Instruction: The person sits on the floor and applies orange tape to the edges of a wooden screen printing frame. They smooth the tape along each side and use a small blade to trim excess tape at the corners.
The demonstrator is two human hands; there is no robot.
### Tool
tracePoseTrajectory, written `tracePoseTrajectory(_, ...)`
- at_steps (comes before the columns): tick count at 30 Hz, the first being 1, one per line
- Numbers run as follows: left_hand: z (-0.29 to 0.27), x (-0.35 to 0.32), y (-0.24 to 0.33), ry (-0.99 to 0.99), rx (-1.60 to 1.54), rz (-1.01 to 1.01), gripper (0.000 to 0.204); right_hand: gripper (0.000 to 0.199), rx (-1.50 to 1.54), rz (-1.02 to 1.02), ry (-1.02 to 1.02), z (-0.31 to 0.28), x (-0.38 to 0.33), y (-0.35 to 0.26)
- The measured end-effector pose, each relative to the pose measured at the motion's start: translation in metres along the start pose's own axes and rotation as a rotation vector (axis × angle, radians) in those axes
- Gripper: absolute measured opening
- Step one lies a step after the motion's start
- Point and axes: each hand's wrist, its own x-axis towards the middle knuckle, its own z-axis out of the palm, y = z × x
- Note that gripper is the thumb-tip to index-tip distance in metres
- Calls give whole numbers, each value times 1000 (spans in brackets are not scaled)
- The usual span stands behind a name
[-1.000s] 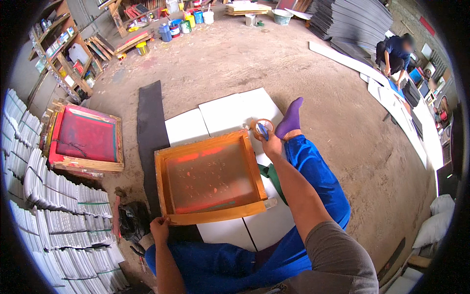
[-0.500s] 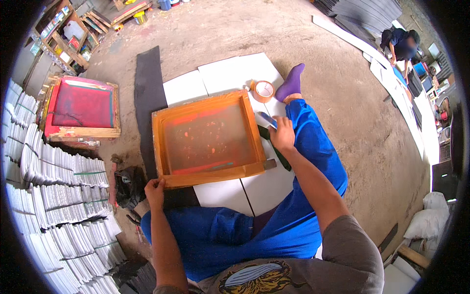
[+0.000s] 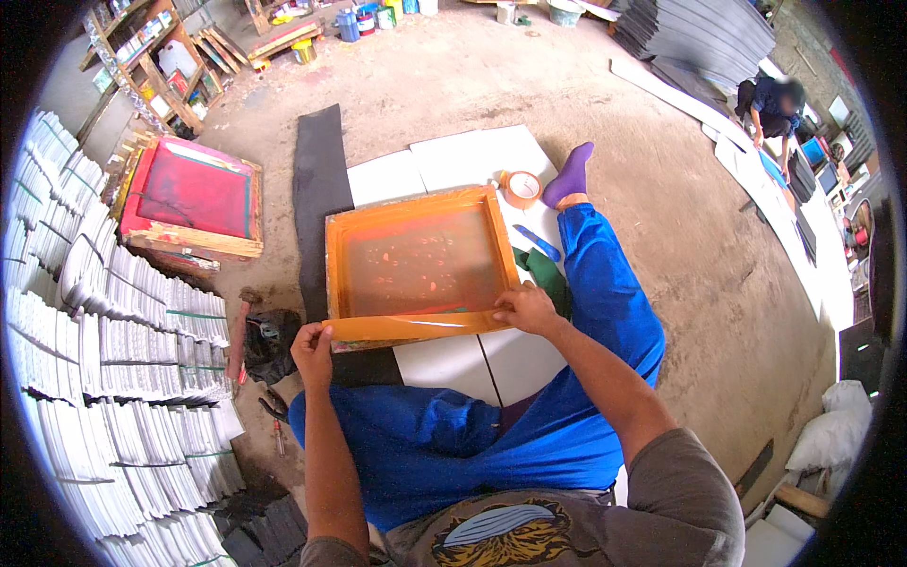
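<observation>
From where I stand, a person in blue trousers [image 3: 614,283] sits on the floor, a wooden frame [image 3: 413,202] lying flat before them on white boards [image 3: 444,370]. Inside the frame is a stretched brown mesh [image 3: 425,255], flecked with pale marks and reddish along its upper edge. A strip of orange-brown tape [image 3: 406,327] runs along the frame's near side. The left hand [image 3: 312,354] pinches the strip's left end at the near left corner, as it did half a second ago. The right hand [image 3: 529,310] has changed its work: it held a blue tool [image 3: 538,243] then, and now that tool lies on the boards to the right of the frame, while the fingers are drawn narrow over the strip's right end. So the strip is now held at both ends rather than one; whether its middle is stuck down or lifted, I cannot tell. The roll of tape [image 3: 511,196] rests past the frame's far right corner, near a foot in a purple sock [image 3: 570,175]. A dark green piece [image 3: 548,274] lies just beside the frame, close to the right hand. Off to the left sits a red-meshed frame [image 3: 194,194].
</observation>
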Motion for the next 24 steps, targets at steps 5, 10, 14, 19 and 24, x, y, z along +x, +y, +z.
tracePoseTrajectory(5, -3, -11, 67, -54, 63, 161, 10, 24, 60, -88, 13, 5, 3, -11)
tracePoseTrajectory(10, -3, -10, 90, -77, 128, 304, 11, 17, 331, -151, 77, 8, 7, 2)
tracePoseTrajectory(14, 5, -11, 122, -92, 115, 341, 11, 13, 552, -107, 3, -2, -4, 9)
tracePoseTrajectory(19, 20, -9, 163, -112, 125, 418, 11, 9, 779, -50, -18, -17, -27, 22)
tracePoseTrajectory(24, 22, 3, 183, -89, 104, 377, 11, 19, 1092, -39, -30, -39, -34, 24)
